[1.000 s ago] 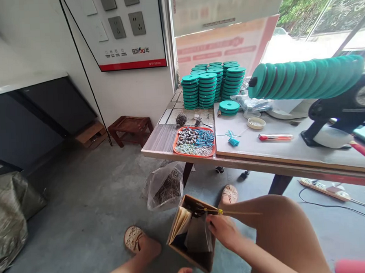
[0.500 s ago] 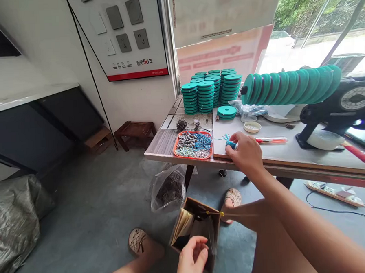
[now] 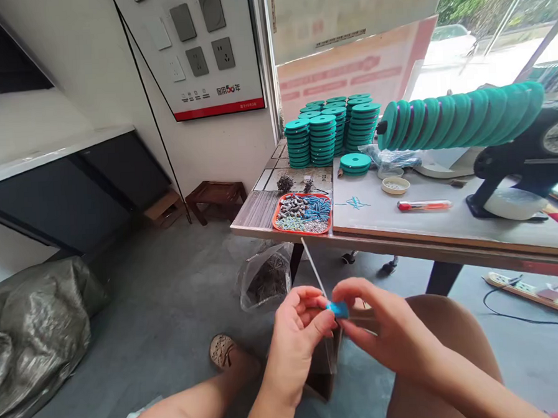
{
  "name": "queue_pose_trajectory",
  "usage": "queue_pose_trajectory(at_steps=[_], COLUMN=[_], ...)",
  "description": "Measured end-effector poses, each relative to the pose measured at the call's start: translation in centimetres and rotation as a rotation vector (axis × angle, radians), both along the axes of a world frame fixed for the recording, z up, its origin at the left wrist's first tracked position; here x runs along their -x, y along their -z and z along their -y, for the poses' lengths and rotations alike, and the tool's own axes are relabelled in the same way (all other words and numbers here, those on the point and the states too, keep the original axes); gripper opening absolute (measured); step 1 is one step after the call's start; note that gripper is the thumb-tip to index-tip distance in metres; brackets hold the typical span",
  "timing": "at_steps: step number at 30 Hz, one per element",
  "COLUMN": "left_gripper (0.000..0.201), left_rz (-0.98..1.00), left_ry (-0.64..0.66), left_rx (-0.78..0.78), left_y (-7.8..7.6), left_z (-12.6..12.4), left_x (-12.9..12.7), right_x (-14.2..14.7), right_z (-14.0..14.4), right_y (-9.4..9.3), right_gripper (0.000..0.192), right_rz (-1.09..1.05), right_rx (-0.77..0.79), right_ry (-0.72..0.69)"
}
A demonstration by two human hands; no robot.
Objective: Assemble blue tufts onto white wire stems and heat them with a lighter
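- The blue bundle (image 3: 338,309) is low in the frame, right of the middle, up in the air between two hands.
- The left hand (image 3: 290,345) has its fingers pinched narrow on the left end of the bundle. Holding just the end probably leaves the rest free for the other hand.
- The right hand (image 3: 392,328) curls around the other end, with a gap between finger and thumb. I cannot tell if its fingers grip the bundle or only touch it.
- A thin pale stick (image 3: 313,266) pokes up past the left fingers. Its lower end is hidden, so I cannot tell what holds it.
- A brown box (image 3: 322,384) is under the hands, low in the frame, maybe so it is easy to reach.
- In the middle of the frame, an orange tray (image 3: 303,232) sits at the front edge of the bench (image 3: 256,221). Its little bits lie in color groups, and the rim likely stops them rolling off.
- Green spools (image 3: 323,138) stand in stacks at the back, which likely saves room.
- Loose blue threads (image 3: 355,203) lie right of the tray.
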State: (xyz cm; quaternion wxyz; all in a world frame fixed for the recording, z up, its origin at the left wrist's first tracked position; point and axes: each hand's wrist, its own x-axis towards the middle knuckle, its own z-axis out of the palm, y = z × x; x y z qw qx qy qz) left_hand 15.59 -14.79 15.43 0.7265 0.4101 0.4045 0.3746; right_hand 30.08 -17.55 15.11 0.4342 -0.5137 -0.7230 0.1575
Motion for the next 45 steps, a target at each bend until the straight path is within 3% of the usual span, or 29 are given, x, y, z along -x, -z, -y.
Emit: queue_pose_trajectory(at_steps=[3,7,9,11,16,22,25,32,45], left_gripper=[0.035,0.032,0.031,0.029,0.025,0.008,0.007,0.021,0.029], left_rz=[0.064,0.088,0.074,0.052,-0.063,-0.210,-0.219,-0.081,0.036], left_ry=[-0.001,-0.191,-0.275,-0.319,-0.339,-0.360,-0.368,-0.305,-0.301], left_rx=[0.148,0.226,0.223,0.193,0.075,-0.168,-0.216,0.016,0.185], left_y=[0.6,1.5,1.7,1.8,2.5,3.5,3.7,3.8,3.1], left_z=[1.2,3.0,3.6,4.2,5.2,5.8,6.0,6.2,6.1], left_x=[1.6,3.4,3.9,4.1,4.5,5.1,5.3,5.2,5.3], right_x=[1.4,2.1,2.3,2.5,3.4,4.1,4.2,4.4,4.3], right_z=[0.9,1.6,1.9,2.1,2.5,2.9,3.1,3.2,2.8], right_y=[0.5,1.4,1.9,2.3,2.5,2.6,2.7,2.7,2.4], right_gripper=[0.019,0.029,0.022,0.011,0.012,0.011,0.011,0.011,0.022], right_rz=[-0.057,-0.193,-0.268,-0.309,-0.322,-0.271,-0.233,-0.238,-0.361], right_rx=[0.043,0.111,0.177,0.227,0.270,0.222,0.196,0.235,0.436], right_ry=[-0.106,-0.130,-0.095,-0.088,-0.176,-0.172,-0.145,-0.152,-0.225])
